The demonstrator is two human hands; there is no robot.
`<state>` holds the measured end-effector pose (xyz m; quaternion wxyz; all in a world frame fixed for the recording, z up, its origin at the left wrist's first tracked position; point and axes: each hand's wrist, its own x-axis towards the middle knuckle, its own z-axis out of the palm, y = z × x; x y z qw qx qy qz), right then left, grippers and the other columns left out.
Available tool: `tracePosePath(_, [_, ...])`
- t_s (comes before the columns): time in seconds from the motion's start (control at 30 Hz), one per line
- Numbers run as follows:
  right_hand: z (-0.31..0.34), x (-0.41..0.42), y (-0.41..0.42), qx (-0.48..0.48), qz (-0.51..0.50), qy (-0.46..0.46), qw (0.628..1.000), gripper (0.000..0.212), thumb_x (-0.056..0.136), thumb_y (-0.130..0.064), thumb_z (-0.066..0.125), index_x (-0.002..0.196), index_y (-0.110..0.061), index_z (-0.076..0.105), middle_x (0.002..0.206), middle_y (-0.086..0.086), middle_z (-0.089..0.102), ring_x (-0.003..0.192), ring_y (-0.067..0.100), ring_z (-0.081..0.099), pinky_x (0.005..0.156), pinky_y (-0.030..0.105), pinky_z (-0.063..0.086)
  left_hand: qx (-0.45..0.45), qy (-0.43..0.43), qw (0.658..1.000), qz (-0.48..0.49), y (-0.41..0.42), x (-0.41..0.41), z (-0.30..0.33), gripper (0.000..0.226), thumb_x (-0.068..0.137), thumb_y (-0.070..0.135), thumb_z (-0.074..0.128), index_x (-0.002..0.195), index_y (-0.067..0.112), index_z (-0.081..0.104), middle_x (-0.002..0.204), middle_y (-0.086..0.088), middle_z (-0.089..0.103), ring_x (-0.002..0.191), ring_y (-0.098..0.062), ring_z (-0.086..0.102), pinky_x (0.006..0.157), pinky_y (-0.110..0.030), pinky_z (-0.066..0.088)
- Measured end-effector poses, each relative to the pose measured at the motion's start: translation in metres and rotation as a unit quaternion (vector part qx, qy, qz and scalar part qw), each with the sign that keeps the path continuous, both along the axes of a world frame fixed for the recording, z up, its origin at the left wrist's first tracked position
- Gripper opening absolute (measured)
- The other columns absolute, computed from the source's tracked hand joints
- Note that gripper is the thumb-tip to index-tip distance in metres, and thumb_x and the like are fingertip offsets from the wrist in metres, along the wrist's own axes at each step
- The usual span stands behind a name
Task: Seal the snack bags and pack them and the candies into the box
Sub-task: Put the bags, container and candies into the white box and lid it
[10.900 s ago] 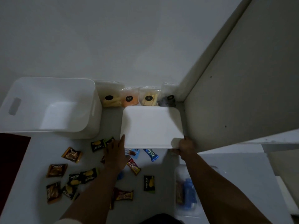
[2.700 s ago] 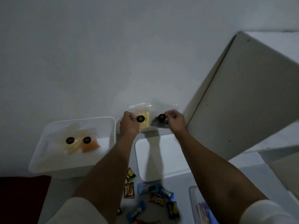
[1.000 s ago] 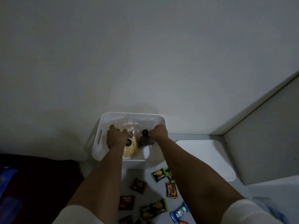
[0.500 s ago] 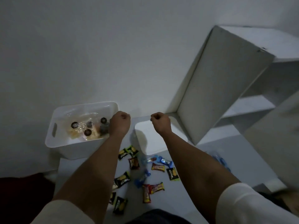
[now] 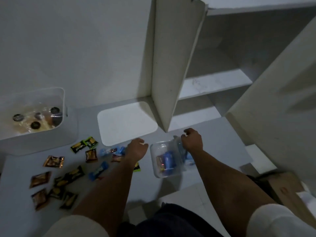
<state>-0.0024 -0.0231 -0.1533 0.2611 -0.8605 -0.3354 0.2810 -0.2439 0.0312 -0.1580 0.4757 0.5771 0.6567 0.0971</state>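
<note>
Box (image 5: 63,100) at the surface's left edge holds the snack bags (image 5: 36,119). Lid (image 5: 126,123) lies right of it, by the back edge. Candies (image 5: 68,170) lie before both; container (image 5: 166,161) right of them.

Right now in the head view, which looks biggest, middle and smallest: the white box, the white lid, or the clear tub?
1. White box, though partly cut off at the left edge.
2. White lid.
3. Clear tub, clearly smallest, even though it sits nearer the camera.
</note>
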Motion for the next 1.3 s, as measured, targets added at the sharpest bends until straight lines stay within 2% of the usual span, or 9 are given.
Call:
tracePosePath(0.13, [-0.025, 0.047, -0.022, -0.125, -0.023, -0.005, 0.992, 0.06, 0.093, -0.033, 0.062, 0.145, -0.009, 0.046, 0.141, 0.02, 0.053, 0.129, 0.04, 0.053, 0.103, 0.043, 0.046, -0.055, 0.044, 0.997, -0.031, -0.03, 0.025, -0.034, 0.058, 0.092, 0.041, 0.062, 0.138, 0.006, 0.057, 0.142, -0.007, 0.058, 0.132, -0.024, 0.054, 0.109, -0.023, 0.035])
tracePosePath(0.27, [-0.042, 0.064, -0.04, -0.181, 0.002, 0.047, 0.982, 0.051, 0.092, -0.03, 0.066, 0.128, 0.004, 0.056, 0.125, 0.019, 0.064, 0.115, 0.036, 0.063, 0.08, 0.029, 0.043, -0.095, 0.043, 0.994, 0.019, -0.048, 0.038, -0.041, 0.051, 0.092, 0.027, 0.063, 0.139, 0.01, 0.056, 0.138, -0.011, 0.059, 0.127, -0.031, 0.058, 0.106, -0.035, 0.048])
tracePosePath(0.47, [-0.051, 0.08, -0.05, -0.178, 0.073, 0.013, 0.981, 0.036, 0.095, -0.02, 0.059, 0.113, 0.01, 0.067, 0.118, 0.026, 0.068, 0.114, 0.039, 0.066, 0.094, 0.037, 0.052, -0.112, 0.028, 0.99, 0.076, -0.062, 0.036, -0.08, 0.043, 0.089, 0.021, 0.073, 0.126, 0.0, 0.066, 0.118, -0.024, 0.07, 0.105, -0.039, 0.069, 0.088, -0.049, 0.059])
tracePosePath(0.57, [-0.038, 0.097, -0.036, -0.171, 0.083, 0.003, 0.982, 0.031, 0.09, -0.018, 0.062, 0.11, 0.005, 0.07, 0.115, 0.024, 0.07, 0.107, 0.039, 0.069, 0.089, 0.039, 0.058, -0.132, 0.01, 0.988, 0.077, -0.066, 0.04, -0.054, 0.039, 0.092, 0.023, 0.067, 0.125, 0.002, 0.065, 0.123, -0.02, 0.068, 0.112, -0.038, 0.067, 0.094, -0.048, 0.057])
tracePosePath(0.7, [-0.013, 0.099, -0.022, -0.142, 0.074, 0.11, 0.981, 0.007, 0.086, -0.008, 0.071, 0.085, -0.004, 0.065, 0.095, 0.02, 0.071, 0.083, 0.038, 0.073, 0.07, 0.051, 0.063, -0.168, -0.038, 0.978, 0.121, -0.073, 0.046, -0.033, 0.045, 0.101, 0.042, 0.053, 0.123, 0.004, 0.063, 0.117, -0.018, 0.066, 0.106, -0.035, 0.066, 0.093, -0.052, 0.056])
tracePosePath(0.83, [0.002, 0.066, -0.025, -0.113, 0.092, 0.209, 0.967, 0.007, 0.092, -0.005, 0.062, 0.086, -0.009, 0.062, 0.094, 0.022, 0.068, 0.07, 0.033, 0.068, 0.055, 0.037, 0.058, -0.194, -0.104, 0.95, 0.224, -0.077, 0.048, -0.031, 0.074, 0.091, 0.075, 0.044, 0.116, 0.007, 0.057, 0.115, -0.017, 0.062, 0.102, -0.031, 0.062, 0.081, -0.045, 0.054])
tracePosePath(1.0, [-0.012, 0.026, -0.031, -0.119, 0.163, 0.159, 0.966, 0.006, 0.08, -0.017, 0.065, 0.075, -0.016, 0.062, 0.096, 0.023, 0.071, 0.084, 0.039, 0.071, 0.077, 0.053, 0.062, -0.184, -0.11, 0.953, 0.212, -0.08, 0.048, -0.031, 0.078, 0.081, 0.081, 0.054, 0.112, 0.009, 0.058, 0.113, -0.013, 0.063, 0.102, -0.03, 0.063, 0.07, -0.039, 0.053])
tracePosePath(1.1, [-0.015, 0.011, -0.036, -0.125, 0.196, 0.102, 0.967, 0.015, 0.087, -0.023, 0.063, 0.091, -0.01, 0.068, 0.109, 0.017, 0.071, 0.102, 0.034, 0.068, 0.084, 0.037, 0.055, -0.165, -0.069, 0.972, 0.153, -0.081, 0.046, -0.037, 0.055, 0.089, 0.061, 0.064, 0.102, 0.007, 0.066, 0.115, -0.017, 0.069, 0.099, -0.031, 0.066, 0.088, -0.049, 0.059])
tracePosePath(1.3, [-0.021, -0.003, -0.046, -0.139, 0.159, 0.203, 0.956, 0.038, 0.098, -0.026, 0.057, 0.132, -0.011, 0.05, 0.125, 0.012, 0.057, 0.109, 0.028, 0.057, 0.095, 0.048, 0.054, -0.13, -0.087, 0.981, 0.119, -0.089, 0.039, -0.035, 0.034, 0.093, 0.055, 0.06, 0.076, 0.026, 0.06, 0.102, -0.008, 0.064, 0.113, -0.038, 0.065, 0.098, -0.052, 0.054])
